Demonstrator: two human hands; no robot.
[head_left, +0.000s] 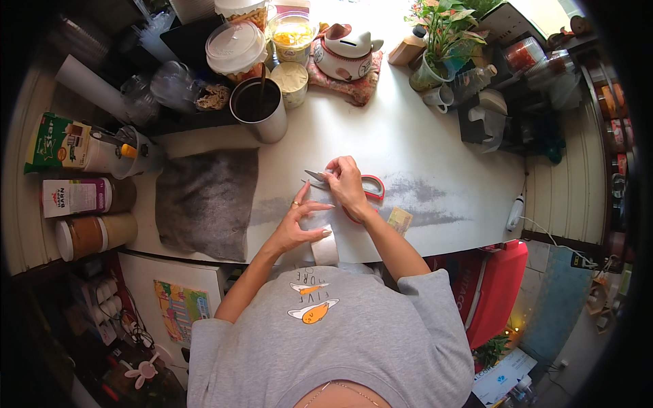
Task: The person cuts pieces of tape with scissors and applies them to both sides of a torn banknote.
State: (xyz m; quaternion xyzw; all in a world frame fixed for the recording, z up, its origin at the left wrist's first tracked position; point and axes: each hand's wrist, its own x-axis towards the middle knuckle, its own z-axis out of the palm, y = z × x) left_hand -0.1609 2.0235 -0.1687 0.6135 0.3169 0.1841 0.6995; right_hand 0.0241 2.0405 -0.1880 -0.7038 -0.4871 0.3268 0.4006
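- In the head view, the left hand (296,226) reaches over the bench (408,143) with its fingers wide apart; a ring sits on one of them.
- The thumb of that hand is at the upper edge of a white roll (325,250), which stands near the bench's front edge, close to the person's shirt (333,333).
- The forefinger points toward the scissors (315,176), its tip just beside the blades.
- The right hand (347,188) lies over the middle of the scissors, its fingers drawn narrow near the blades; whether they grip the scissors or something thin cannot be told.
- The blades are parted and point left; the red handles show on both sides of the right hand and wrist.
- A small yellowish paper (400,219) lies just right of the right forearm.
- A dark cloth (207,204) is spread left of the hands, reaching the front edge.
- Behind the cloth stands a steel cup (260,122) with dark contents and a stick or handle in it.
- Beyond the cup are lidded tubs, one with a yellow top (292,32).
- A cat figurine (345,53) sits on a patterned cushion (357,90) at the back.
- To its right, a plant (445,30) rises behind a white mug (441,98).
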